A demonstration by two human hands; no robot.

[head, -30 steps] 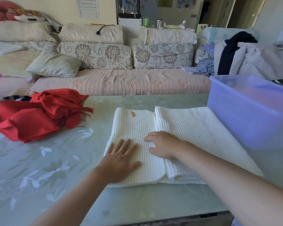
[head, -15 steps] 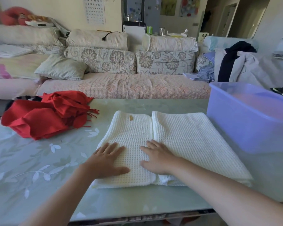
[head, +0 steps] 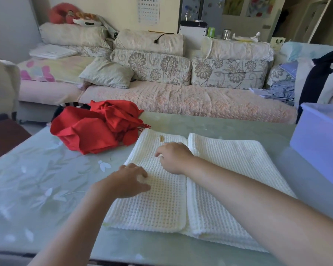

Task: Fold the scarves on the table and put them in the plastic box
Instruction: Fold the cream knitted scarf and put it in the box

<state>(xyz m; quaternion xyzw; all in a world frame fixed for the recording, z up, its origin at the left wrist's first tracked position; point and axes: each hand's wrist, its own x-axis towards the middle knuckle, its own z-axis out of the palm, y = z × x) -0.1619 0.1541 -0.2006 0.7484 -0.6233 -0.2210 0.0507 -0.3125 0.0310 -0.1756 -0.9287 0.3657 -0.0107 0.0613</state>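
A white waffle-knit scarf (head: 215, 181) lies folded into two side-by-side panels on the table (head: 46, 189). My left hand (head: 126, 182) rests on the left edge of the left panel, fingers curled onto the fabric. My right hand (head: 174, 157) sits farther up the same panel, fingers bent down on the cloth near a small tan label. A crumpled red scarf (head: 96, 134) lies at the table's far left. The translucent purple plastic box (head: 323, 143) stands at the right edge, partly cut off.
A black-and-white striped cloth (head: 71, 106) peeks out behind the red scarf. A sofa (head: 181, 100) with floral cushions runs along the far side of the table, with clothes (head: 315, 79) heaped at its right end.
Both hands have slid from the near end of the left panel up toward its far left part, and their fingers have curled. The view has shifted left.
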